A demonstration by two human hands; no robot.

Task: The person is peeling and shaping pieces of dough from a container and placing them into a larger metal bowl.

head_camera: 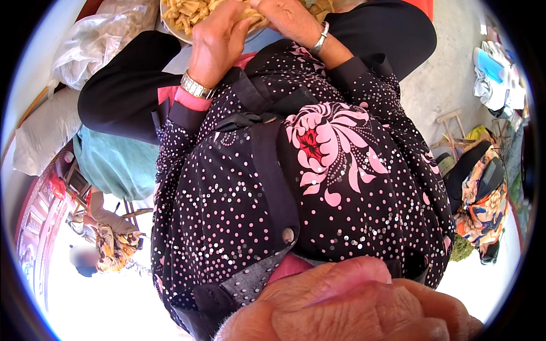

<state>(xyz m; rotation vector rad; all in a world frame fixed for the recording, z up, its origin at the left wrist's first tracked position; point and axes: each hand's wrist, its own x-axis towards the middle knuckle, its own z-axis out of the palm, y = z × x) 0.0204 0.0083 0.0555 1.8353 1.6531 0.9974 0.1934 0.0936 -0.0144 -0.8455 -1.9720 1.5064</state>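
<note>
At the top edge, my left hand (219, 40), with a metal watch at the wrist, is close beside my right hand (290, 21), which wears a silver bangle. Both hold a pale yellow food strip (256, 19) between them, and some of the fingertips are cut off by the frame. Beneath them is a pale round bowl (175, 37), its rim showing at the left. Knotted yellow food pieces (184, 15) fill it; they look like tofu skin, though I cannot tell for certain. The bowl is close in front of my bent knees.
Clear plastic bags (106, 42) and a white sack (47, 132) lie at the left. Behind on the left is a person in a patterned top (115, 247); another in floral clothing (486, 200) is at the right, by a wooden stool (452, 132). A red object (424, 8) shows at the top.
</note>
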